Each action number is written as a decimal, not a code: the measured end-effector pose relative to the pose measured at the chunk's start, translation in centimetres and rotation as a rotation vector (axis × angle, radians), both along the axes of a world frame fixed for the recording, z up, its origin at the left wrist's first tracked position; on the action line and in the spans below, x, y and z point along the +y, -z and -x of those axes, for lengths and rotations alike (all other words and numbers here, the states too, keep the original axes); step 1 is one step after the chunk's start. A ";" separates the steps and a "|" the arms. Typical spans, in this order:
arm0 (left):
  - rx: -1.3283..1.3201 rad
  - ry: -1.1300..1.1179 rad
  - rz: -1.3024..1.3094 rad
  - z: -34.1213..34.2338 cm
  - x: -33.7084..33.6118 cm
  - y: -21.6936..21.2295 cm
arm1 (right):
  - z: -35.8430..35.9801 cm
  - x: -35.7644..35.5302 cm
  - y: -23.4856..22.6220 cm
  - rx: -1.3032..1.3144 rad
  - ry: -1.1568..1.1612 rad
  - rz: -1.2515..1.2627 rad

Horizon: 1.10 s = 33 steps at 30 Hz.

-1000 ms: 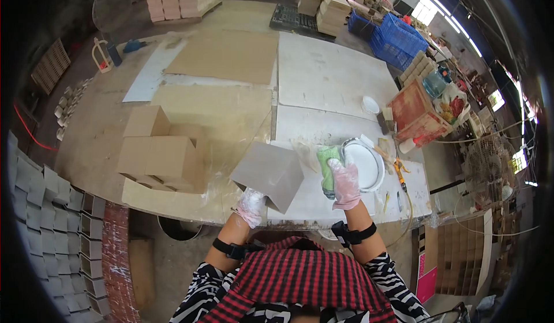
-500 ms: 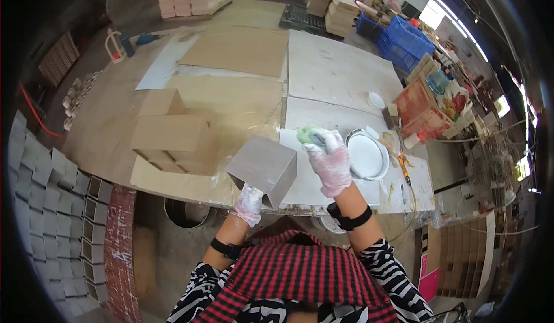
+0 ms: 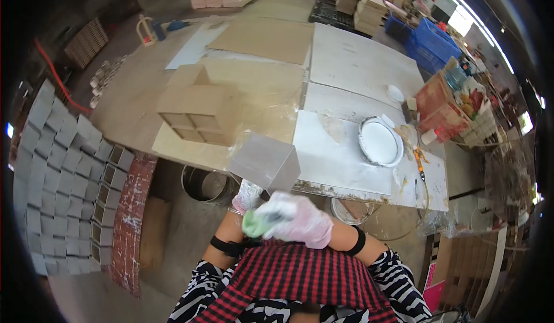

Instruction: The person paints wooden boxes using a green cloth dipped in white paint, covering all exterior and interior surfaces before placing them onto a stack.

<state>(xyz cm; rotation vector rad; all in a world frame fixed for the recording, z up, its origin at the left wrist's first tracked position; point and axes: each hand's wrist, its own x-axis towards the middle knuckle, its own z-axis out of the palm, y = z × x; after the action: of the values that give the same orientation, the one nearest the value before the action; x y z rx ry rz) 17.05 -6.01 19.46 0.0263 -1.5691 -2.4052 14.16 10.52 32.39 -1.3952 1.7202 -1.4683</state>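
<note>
Workshop, with stained worktable (image 3: pixel 130 101), stacked grey boxes (image 3: pixel 66 190), blue crates (image 3: pixel 433 45)

Left hand (image 3: pixel 246 198): gloved in pink, heavily whitened, raised at the end of a forearm (image 3: pixel 227 231) that rises from below it; fingertips concealed. A black band (image 3: pixel 226 247) circles the arm below the hand. Right hand (image 3: pixel 295 218): gloved in pink with white coating over the fingers (image 3: pixel 276 207), which are curled in and blurred. It lies across the front of the body, knuckles toward the left hand and just beside it; contact cannot be determined. Its forearm (image 3: pixel 343 237) extends rightward, with a second black band (image 3: pixel 359 241) behind the hand.
</note>
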 end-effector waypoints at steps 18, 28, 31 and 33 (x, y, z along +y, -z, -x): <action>0.010 -0.578 -0.650 -13.9 -10.2 0.8 | -0.6 -4.4 9.8 -0.740 0.414 0.141; -0.260 -1.026 -0.631 -27.7 -28.9 8.4 | -4.6 -19.0 14.3 -0.668 0.389 0.090; -0.368 -1.047 -0.655 -31.5 -35.7 11.3 | -6.2 -23.6 17.0 -0.618 0.335 0.031; -0.498 -1.048 -0.652 -32.3 -39.8 10.1 | -6.3 -26.8 17.6 -0.408 0.285 -0.082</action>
<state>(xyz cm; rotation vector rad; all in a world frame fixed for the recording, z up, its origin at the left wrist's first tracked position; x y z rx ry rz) 49.34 -45.86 9.36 1.2827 -0.5146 -1.9112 20.46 -16.30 14.81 -0.7599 1.7324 -1.6703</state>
